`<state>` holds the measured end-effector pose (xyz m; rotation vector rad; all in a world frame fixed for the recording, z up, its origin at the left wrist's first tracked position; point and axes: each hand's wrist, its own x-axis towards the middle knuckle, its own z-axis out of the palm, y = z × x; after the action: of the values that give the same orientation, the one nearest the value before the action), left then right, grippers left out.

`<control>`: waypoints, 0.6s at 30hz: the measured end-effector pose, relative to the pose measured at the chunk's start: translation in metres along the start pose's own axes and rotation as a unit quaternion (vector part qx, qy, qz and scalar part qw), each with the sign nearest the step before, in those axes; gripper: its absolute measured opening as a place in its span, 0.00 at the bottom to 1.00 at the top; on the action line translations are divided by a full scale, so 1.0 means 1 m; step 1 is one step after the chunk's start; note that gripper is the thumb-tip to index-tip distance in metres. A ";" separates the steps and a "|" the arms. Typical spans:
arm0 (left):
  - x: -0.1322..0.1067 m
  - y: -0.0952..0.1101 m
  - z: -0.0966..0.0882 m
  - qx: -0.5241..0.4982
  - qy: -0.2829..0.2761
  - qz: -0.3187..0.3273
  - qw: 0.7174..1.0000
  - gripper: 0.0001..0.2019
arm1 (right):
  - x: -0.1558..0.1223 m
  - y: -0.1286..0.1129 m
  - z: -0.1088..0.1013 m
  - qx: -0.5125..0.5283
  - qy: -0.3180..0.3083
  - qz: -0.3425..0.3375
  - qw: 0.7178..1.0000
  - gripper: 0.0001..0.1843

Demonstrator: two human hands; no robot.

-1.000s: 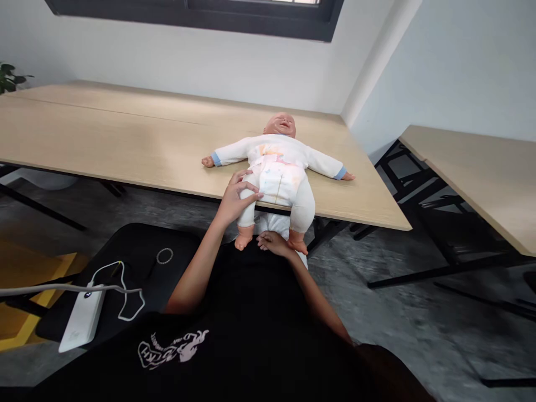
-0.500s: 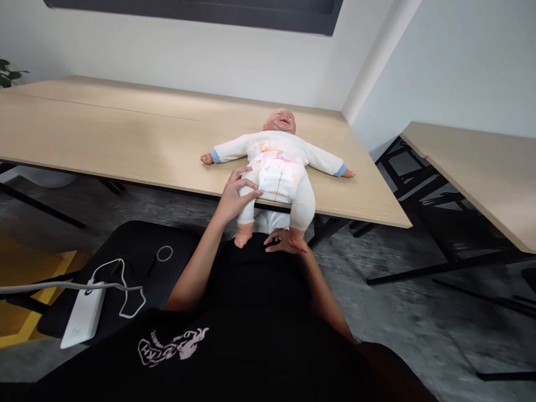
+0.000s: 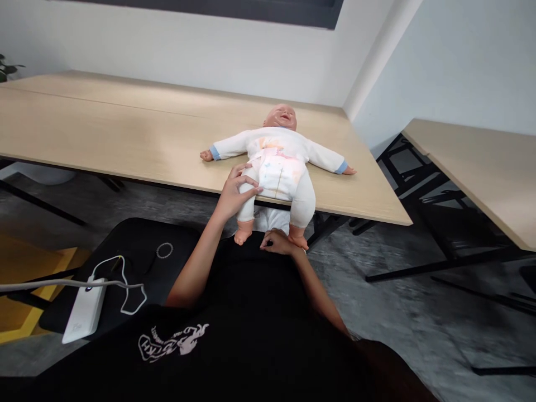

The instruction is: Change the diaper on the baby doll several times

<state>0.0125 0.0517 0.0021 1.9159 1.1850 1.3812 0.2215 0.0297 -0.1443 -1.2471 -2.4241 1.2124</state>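
A baby doll (image 3: 280, 162) in a white suit with blue cuffs lies on its back on the wooden table (image 3: 125, 139), arms spread, legs hanging over the near edge. My left hand (image 3: 237, 192) is wrapped round the doll's thigh at the table edge. My right hand (image 3: 277, 242) sits below, between the doll's feet, fingers curled at a white garment (image 3: 270, 219) hanging under the doll. What those fingers grip is not clear.
A black seat (image 3: 138, 262) at my left carries a white power bank (image 3: 84, 312) with a white cable and a bead bracelet (image 3: 164, 250). A second wooden table (image 3: 473, 167) stands to the right, with dark metal legs over grey floor between.
My right hand shifted slightly under the doll's feet and its fingers curled in. The left hand has stayed on the doll's leg. The camera tilted a little.
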 end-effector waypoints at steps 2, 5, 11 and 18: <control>0.000 0.000 0.000 -0.002 0.000 0.001 1.000 0.10 | -0.002 -0.001 0.002 -0.003 0.004 -0.008 1.000 0.06; 0.000 0.000 0.000 -0.003 0.004 0.004 1.000 0.09 | -0.007 -0.002 0.004 -0.002 0.018 -0.026 1.000 0.08; -0.001 0.000 -0.001 -0.006 0.004 0.017 1.000 0.06 | -0.011 -0.001 0.001 0.019 0.083 -0.042 0.995 0.09; 0.000 -0.001 0.000 0.006 -0.001 0.007 1.000 0.09 | -0.010 0.003 -0.007 0.034 0.173 -0.023 0.984 0.07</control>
<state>0.0122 0.0518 0.0011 1.9369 1.1851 1.3812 0.2331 0.0274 -0.1398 -1.2540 -2.1313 0.9639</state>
